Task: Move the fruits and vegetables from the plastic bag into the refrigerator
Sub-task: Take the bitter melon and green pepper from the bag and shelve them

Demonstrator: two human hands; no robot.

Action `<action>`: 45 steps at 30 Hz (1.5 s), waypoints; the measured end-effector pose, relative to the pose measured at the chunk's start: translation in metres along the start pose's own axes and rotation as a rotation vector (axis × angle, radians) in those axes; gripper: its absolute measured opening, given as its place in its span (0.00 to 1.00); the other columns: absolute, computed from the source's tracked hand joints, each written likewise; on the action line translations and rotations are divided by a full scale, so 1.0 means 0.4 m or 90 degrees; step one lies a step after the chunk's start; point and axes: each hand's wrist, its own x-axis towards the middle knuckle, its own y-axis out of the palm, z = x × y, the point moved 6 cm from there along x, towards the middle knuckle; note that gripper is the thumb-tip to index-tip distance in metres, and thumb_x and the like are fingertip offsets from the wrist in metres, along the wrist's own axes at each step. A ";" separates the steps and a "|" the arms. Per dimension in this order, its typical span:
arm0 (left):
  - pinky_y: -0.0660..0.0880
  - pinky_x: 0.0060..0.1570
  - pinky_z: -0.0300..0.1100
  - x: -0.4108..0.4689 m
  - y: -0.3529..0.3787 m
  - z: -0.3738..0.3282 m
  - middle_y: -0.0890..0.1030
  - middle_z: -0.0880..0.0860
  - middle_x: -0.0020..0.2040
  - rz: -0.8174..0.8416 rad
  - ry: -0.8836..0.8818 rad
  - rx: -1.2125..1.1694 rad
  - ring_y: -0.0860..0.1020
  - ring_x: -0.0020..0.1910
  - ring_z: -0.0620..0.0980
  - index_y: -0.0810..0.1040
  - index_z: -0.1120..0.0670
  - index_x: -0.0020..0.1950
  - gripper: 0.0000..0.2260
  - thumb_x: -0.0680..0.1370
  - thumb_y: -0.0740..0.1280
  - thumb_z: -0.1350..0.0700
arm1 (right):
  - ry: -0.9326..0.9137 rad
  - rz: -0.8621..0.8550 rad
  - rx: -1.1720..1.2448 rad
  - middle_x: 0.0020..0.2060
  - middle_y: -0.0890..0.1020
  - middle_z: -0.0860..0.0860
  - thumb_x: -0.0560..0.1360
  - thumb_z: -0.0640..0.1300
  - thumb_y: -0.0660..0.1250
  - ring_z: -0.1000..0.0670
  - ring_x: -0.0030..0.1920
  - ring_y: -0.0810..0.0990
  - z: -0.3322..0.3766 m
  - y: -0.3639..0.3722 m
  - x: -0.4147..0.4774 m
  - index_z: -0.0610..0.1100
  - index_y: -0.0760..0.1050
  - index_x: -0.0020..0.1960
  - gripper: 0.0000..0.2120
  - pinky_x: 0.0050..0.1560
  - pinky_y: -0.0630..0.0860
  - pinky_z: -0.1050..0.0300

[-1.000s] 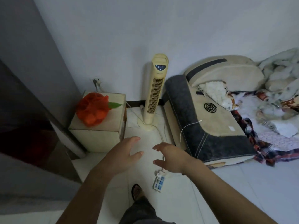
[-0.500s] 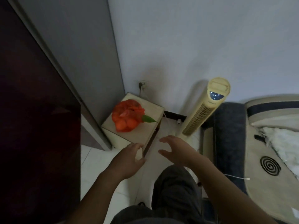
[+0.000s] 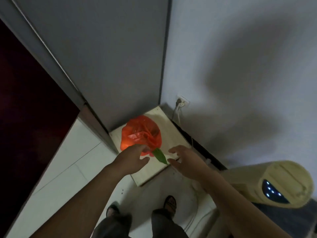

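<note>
Plastic bag (image 3: pixel 139 133), thin, glossy, orange-red and crumpled, sat bulging on the pale flat top of a square stand (image 3: pixel 172 134) beside the grey refrigerator (image 3: pixel 103 57). A smooth, pointed green leaf (image 3: pixel 160 156) protruded from its near edge. Left hand (image 3: pixel 133 160) reached the bag's rim, fingers loosely spread; contact could not be confirmed. Right hand (image 3: pixel 186 160) hovered beside the leaf, fingers spread, holding nothing.
</note>
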 end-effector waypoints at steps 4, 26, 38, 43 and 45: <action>0.70 0.52 0.38 0.149 0.007 0.057 0.78 0.50 0.59 -0.009 -0.038 0.015 0.75 0.57 0.50 0.75 0.54 0.60 0.12 0.76 0.65 0.56 | -0.002 0.025 0.012 0.61 0.75 0.49 0.76 0.51 0.63 0.52 0.58 0.74 -0.072 0.028 0.150 0.46 0.71 0.64 0.18 0.53 0.69 0.62; 0.73 0.43 0.37 0.291 0.107 0.372 0.75 0.44 0.48 -0.188 -0.054 -0.009 0.75 0.42 0.43 0.77 0.47 0.52 0.09 0.74 0.65 0.59 | -0.182 -0.049 -0.149 0.70 0.62 0.43 0.71 0.66 0.57 0.42 0.65 0.67 -0.129 0.277 0.534 0.57 0.55 0.72 0.33 0.57 0.73 0.47; 0.62 0.40 0.23 0.278 0.036 0.495 0.70 0.46 0.48 -0.198 -0.080 0.002 0.71 0.41 0.44 0.79 0.48 0.51 0.15 0.73 0.63 0.66 | -0.159 -0.070 -0.143 0.68 0.68 0.46 0.75 0.52 0.65 0.44 0.65 0.69 -0.110 0.194 0.633 0.48 0.70 0.66 0.21 0.58 0.71 0.48; 0.71 0.42 0.32 0.283 -0.005 0.572 0.72 0.47 0.46 -0.206 -0.102 0.005 0.74 0.41 0.45 0.79 0.47 0.50 0.14 0.73 0.64 0.64 | -0.109 0.035 -0.205 0.74 0.57 0.50 0.75 0.55 0.63 0.45 0.71 0.60 -0.088 0.287 0.672 0.55 0.60 0.72 0.28 0.65 0.69 0.45; 0.75 0.46 0.37 0.288 0.000 0.593 0.74 0.47 0.49 -0.167 -0.102 -0.006 0.75 0.46 0.45 0.77 0.44 0.51 0.14 0.73 0.65 0.62 | -0.096 0.003 -0.160 0.71 0.65 0.49 0.76 0.50 0.63 0.44 0.68 0.66 -0.083 0.297 0.675 0.53 0.65 0.70 0.23 0.64 0.70 0.48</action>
